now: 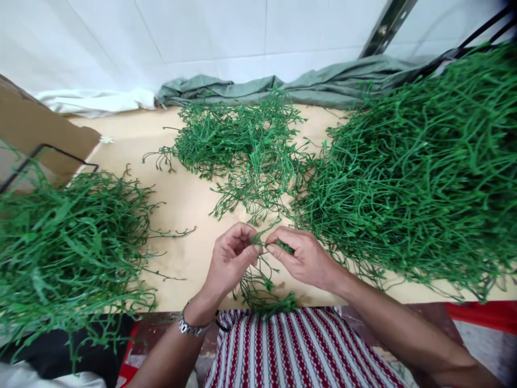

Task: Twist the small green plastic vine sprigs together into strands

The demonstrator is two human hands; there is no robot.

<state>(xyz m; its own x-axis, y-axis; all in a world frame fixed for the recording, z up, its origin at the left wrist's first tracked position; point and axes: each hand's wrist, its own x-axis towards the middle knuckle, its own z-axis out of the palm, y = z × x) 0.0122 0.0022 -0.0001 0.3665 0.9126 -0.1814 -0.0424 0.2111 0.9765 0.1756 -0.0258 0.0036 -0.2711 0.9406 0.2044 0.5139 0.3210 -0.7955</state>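
Near the table's front edge, my left hand (232, 258) pinches a thin green artificial plant stem (263, 233) between thumb and fingertips. My right hand (305, 257) grips the same greenery from the other side, with a bit of green showing inside its curled fingers. The two hands almost touch. Below them, a small bunch of branching green stems (262, 291) hangs down to the table edge; whether it is joined to the held piece I cannot tell. Just beyond my hands lies a loose heap of green sprigs (242, 140).
A large pile of green stems (416, 188) covers the table's right side. Another pile (68, 242) sits at the left, overhanging the front edge, beside a cardboard box (44, 124) and black wire (60, 151). Grey-green cloth (291, 86) lies along the wall.
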